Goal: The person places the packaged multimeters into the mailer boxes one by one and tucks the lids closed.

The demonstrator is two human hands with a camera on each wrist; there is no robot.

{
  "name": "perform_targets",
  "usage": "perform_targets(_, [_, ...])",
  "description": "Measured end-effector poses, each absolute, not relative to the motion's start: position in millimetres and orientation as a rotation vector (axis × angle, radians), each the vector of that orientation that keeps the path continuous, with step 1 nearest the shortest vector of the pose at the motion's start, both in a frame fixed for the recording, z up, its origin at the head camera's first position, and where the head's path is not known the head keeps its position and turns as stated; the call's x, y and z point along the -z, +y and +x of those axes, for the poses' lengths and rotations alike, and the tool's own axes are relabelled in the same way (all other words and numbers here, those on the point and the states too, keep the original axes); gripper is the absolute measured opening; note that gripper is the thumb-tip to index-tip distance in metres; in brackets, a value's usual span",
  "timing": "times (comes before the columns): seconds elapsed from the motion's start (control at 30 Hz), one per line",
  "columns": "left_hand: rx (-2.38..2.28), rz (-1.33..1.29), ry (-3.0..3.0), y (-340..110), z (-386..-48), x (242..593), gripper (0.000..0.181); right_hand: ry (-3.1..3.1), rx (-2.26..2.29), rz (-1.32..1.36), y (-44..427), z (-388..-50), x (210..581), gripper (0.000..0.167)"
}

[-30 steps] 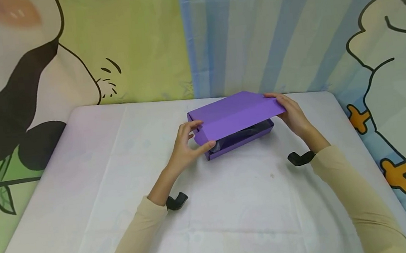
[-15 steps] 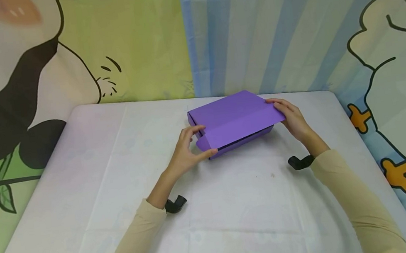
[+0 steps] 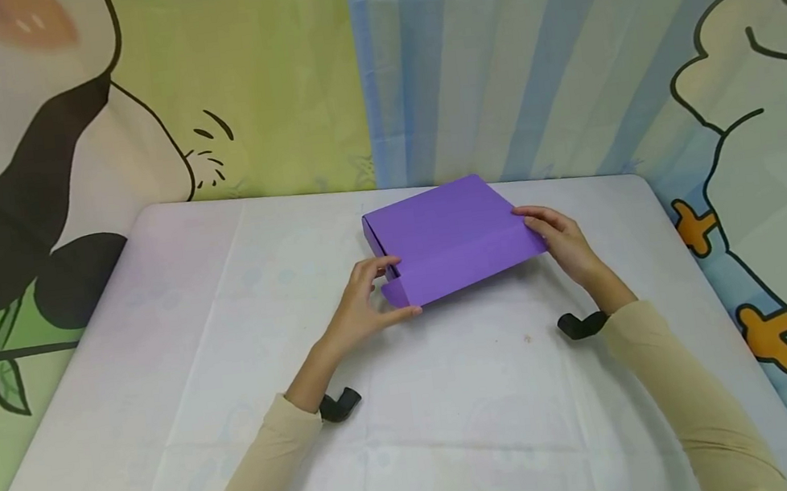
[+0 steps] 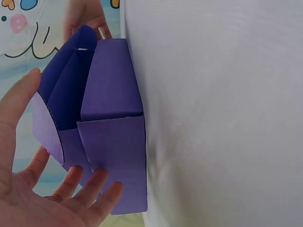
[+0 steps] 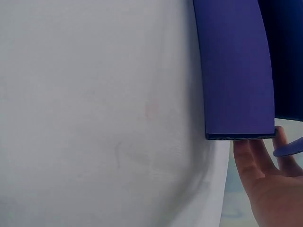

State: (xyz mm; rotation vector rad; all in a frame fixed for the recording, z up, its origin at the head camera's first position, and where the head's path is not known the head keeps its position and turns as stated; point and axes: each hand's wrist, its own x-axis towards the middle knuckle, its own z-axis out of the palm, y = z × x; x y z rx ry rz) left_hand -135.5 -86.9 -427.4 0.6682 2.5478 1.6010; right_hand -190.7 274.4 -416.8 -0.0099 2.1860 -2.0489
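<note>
A purple cardboard box [image 3: 442, 224] rests on the table with its lid lowered and the front flap [image 3: 483, 264] sticking out toward the near side. My left hand [image 3: 353, 307] spans the box's left end; in the left wrist view its thumb touches the edge of the side tab [image 4: 47, 127] and its spread fingers lie along the box's end wall [image 4: 116, 165]. At the right end, my right hand [image 3: 569, 250] touches the lid and flap corner with extended fingers. The right wrist view shows its fingers [image 5: 258, 156] behind the end of the front wall [image 5: 239, 71]. The box's contents are hidden from the head view.
A white cloth covers the table [image 3: 455, 400]. Behind it hang a yellow-green curtain [image 3: 257, 75] and a blue striped one, with cartoon figures at both sides. Black wrist mounts [image 3: 340, 405] stick out beside both wrists.
The lid and its front flap have come down, hiding the dark contents visible earlier. Both hands have moved slightly toward the near side with the flap.
</note>
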Motion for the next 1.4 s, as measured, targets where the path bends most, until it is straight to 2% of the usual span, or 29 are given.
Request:
perform_targets(0.33, [-1.559, 0.63, 2.528, -86.3, -131.2, 432.6, 0.079, 2.229, 2.018, 0.02, 274.3, -185.6, 427.2, 0.036])
perform_targets(0.6, [-1.56, 0.534, 2.499, -86.0, -130.0, 433.2, 0.065, 2.165, 2.127, 0.035, 275.0, -181.5, 442.2, 0.032])
perform_targets(0.93, [-1.562, 0.51, 2.52, -85.0, -126.2, 438.2, 0.063, 2.246, 2.152, 0.085, 271.6, -178.4, 451.2, 0.028])
perform_targets(1.13, [-1.512, 0.414, 2.553, -81.3, -118.5, 438.8, 0.065, 2.154, 2.262, 0.139, 268.4, -177.8, 460.5, 0.034])
perform_targets(1.4, [-1.616, 0.441, 2.638, -73.9, -115.3, 450.4, 0.068, 2.29, 2.384, -0.015, 266.4, -176.5, 472.8, 0.029])
